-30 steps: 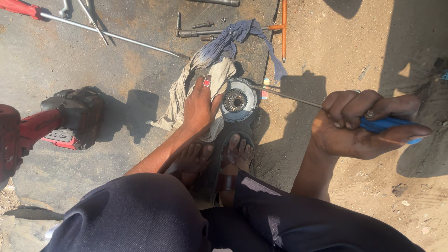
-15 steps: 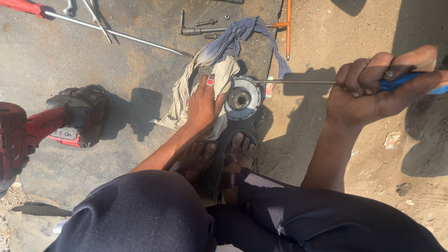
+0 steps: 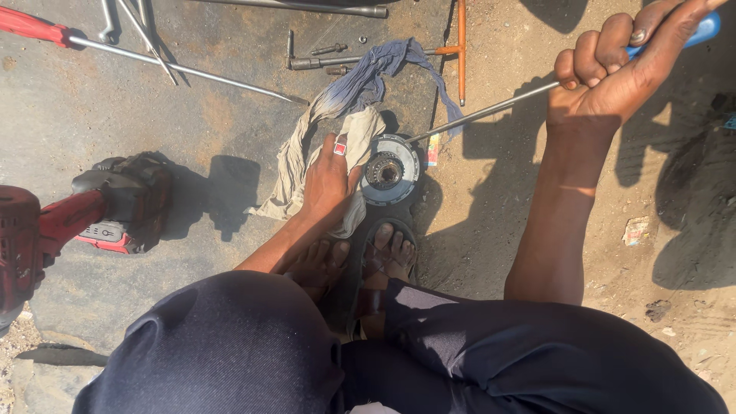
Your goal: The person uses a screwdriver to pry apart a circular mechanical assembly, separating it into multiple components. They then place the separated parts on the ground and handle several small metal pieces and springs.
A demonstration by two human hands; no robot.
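Observation:
A round metal part with a toothed hub lies on the ground just beyond my sandalled feet. My left hand presses a beige rag beside the part, touching its left edge. My right hand is raised at the upper right, closed around the blue handle of a long screwdriver. The screwdriver's tip rests at the part's upper right rim.
A red and black power tool lies at the left. A red-handled rod, bolts and an orange bar lie at the top. A blue cloth trails from the rag. Sandy ground is to the right.
My right hand has lifted the screwdriver handle up and to the right, steepening the shaft while the tip stays at the part. My left hand stays on the rag.

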